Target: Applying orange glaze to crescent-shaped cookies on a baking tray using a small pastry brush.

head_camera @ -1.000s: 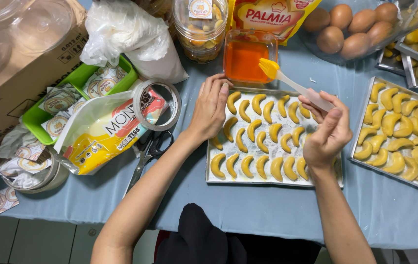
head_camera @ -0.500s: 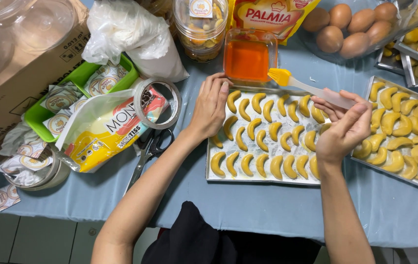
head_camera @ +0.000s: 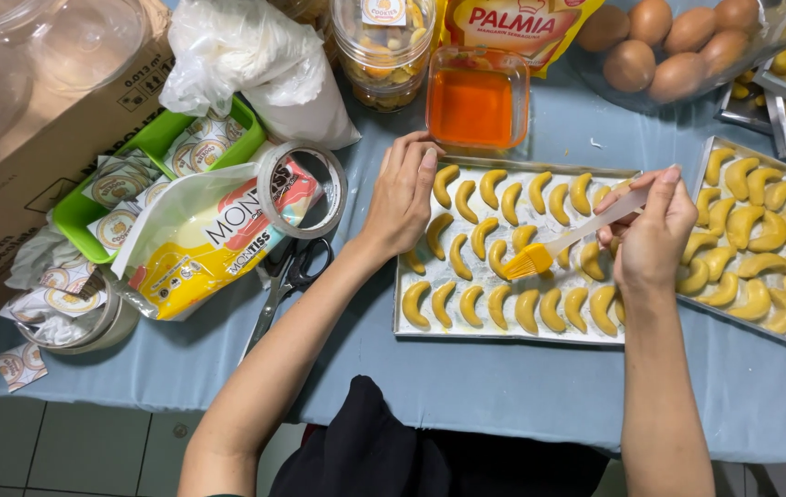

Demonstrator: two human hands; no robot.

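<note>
— Brush (head_camera: pixel 559 247), where is it?
— Clamped in the fingers (head_camera: pixel 660 189) of my right hand (head_camera: pixel 655 241), yellow bristles down on a crescent cookie (head_camera: pixel 499 258) in the middle of the baking tray (head_camera: pixel 503 336).
— And your other hand?
— My left hand (head_camera: pixel 402 198) lies flat on the tray's left end, fingers together, gripping nothing.
— What's around?
— A glass dish of orange glaze (head_camera: pixel 476 106) just behind the tray, a second tray of cookies (head_camera: pixel 766 244) to the right, scissors (head_camera: pixel 287 281) and a tape roll (head_camera: pixel 301 189) to the left on the desk (head_camera: pixel 467 387).
</note>
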